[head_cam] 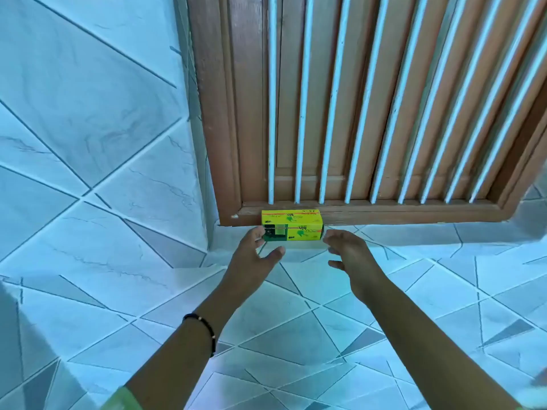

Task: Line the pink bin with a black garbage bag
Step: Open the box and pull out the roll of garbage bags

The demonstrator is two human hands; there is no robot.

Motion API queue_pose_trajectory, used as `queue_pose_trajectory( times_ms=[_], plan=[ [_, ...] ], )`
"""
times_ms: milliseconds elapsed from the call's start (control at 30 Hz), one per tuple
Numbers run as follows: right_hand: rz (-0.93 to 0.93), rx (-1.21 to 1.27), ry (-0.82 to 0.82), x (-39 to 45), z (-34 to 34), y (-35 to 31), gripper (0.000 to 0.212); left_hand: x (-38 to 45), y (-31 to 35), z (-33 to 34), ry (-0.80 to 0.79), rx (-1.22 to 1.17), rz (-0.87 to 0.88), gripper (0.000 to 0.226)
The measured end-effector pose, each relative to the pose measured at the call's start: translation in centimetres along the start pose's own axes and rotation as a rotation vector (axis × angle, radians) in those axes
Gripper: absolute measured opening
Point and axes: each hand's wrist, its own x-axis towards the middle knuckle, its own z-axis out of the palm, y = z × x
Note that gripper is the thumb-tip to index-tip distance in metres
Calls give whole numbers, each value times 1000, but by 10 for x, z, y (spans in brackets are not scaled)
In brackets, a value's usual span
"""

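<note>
From the head view, you are at the very start: fetching the bags, not yet lining anything. The yellow-green box of bin bags (291, 225) lies on its long side on the tiled ledge (414, 235), far from you, its back against the bottom rail of the wooden window frame (370, 213), towards that frame's left end.

Your left hand (256, 250) is at the box's left end, fingers spread and relaxed, fingertips at or touching the dark left face; it grips nothing. Your right hand (350, 250) is just beside the box's right end, fingers loosely bent, also gripping nothing; I cannot tell whether it touches the box.

My reading is that the next move calls for closing both hands on the two short ends, lifting the box clear of the frame, then finding its opening to draw out one black bag.

What you cannot see matters here. The pink bin is not in view at all, so its place is unknown. No black bag shows; the box hides its contents, and its print is upside down and too small to read beyond "bin". A black beaded bracelet (204, 327) sits on your left wrist. White bars (299, 113) cross the window.
</note>
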Motion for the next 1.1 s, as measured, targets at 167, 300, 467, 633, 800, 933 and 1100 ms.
queue_pose_trajectory(
  times_ms=[167,300,467,633,800,933,1100],
  plan=[
    [-117,-39,79,31,12,13,16,37,-11,-1,66,-14,-29,62],
    [-245,41,218,51,13,16,20,59,-18,1,20,81,-43,49],
    [-182,8,169,67,14,20,28,65,-16,4,-21,149,-35,37],
    [-253,28,128,56,11,21,32,46,-10,6,22,105,42,40],
    [-286,240,251,11,4,36,12,-9,-12,26,67,-155,-50,40],
    [-206,244,198,-34,-10,46,8,-58,-18,51,169,-302,-133,36],
    [-71,219,6,-86,-37,75,42,-107,-11,73,359,-642,-298,26]
  ],
)
